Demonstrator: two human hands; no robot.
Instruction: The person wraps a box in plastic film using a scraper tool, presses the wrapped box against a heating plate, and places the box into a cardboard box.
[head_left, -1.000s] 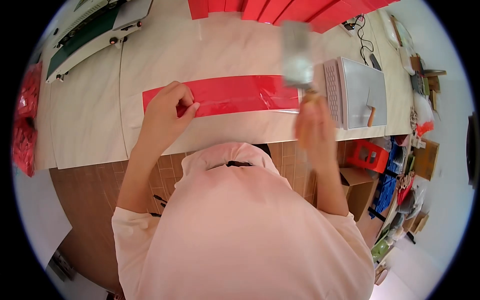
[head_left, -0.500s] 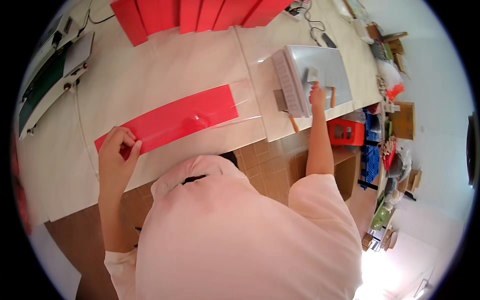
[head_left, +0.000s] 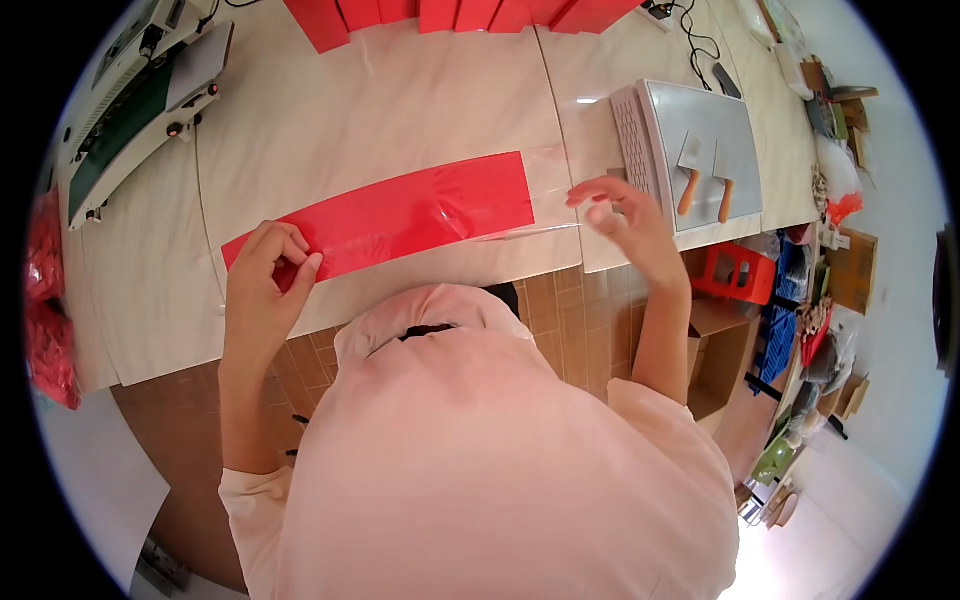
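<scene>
The right hand (head_left: pixel 635 228) had shed its scraper, so it was free: empty, half open at 2 o'clock. The left hand (head_left: pixel 262 290), curled, touched the red strip (head_left: pixel 400 218) at 11 o'clock, its grip unclear. Farther right, two scrapers (head_left: pixel 688 190) lay together.

My left hand (head_left: pixel 273 262) low with thumb and fingertips drawn together, its forearm rising from below the wrist, my right hand (head_left: pixel 628 225) apart to its right, bare, palm half open, fingers loosely curled, forearm angled up behind it.
</scene>
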